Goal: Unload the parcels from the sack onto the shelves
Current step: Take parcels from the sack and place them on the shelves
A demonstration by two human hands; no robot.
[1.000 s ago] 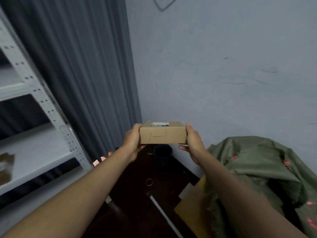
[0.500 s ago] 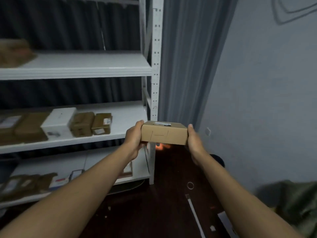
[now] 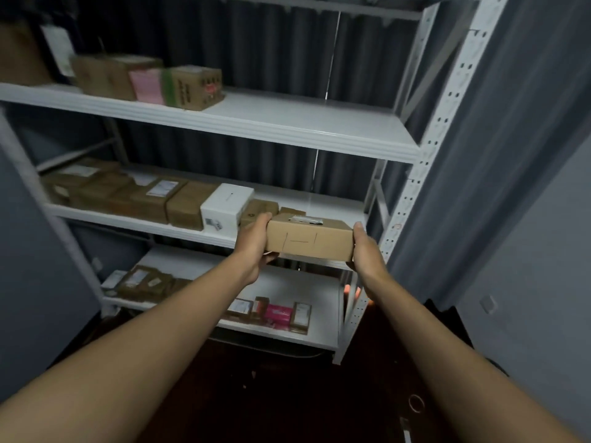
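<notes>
While my left hand [image 3: 254,247] clamps the left end of the cardboard parcel [image 3: 309,239], fingers curled under its bottom edge and thumb on top, my right hand [image 3: 364,251] presses the opposite end the same way, so the box hangs level between my palms in front of the middle shelf [image 3: 332,206], near its right end. I judge it light and stiff: the walls look unbowed under the squeeze, and the plain card should not slip. The ends seem the right place to hold; a white label [image 3: 305,219] lies on its top face, and I would keep my fingers off that.

Going left to right across the white rack, the top shelf [image 3: 287,123] carries brown boxes, a pink one [image 3: 147,84] and a green-edged carton [image 3: 195,86] toward its left end, with its right half bare. The middle shelf holds a row of brown parcels, then a white box [image 3: 225,206], then two small brown ones just beside my left hand. The bottom shelf [image 3: 316,298] has flat brown parcels at its left end and small packets, one bright pink [image 3: 278,314], along its front edge. No sack shows.
</notes>
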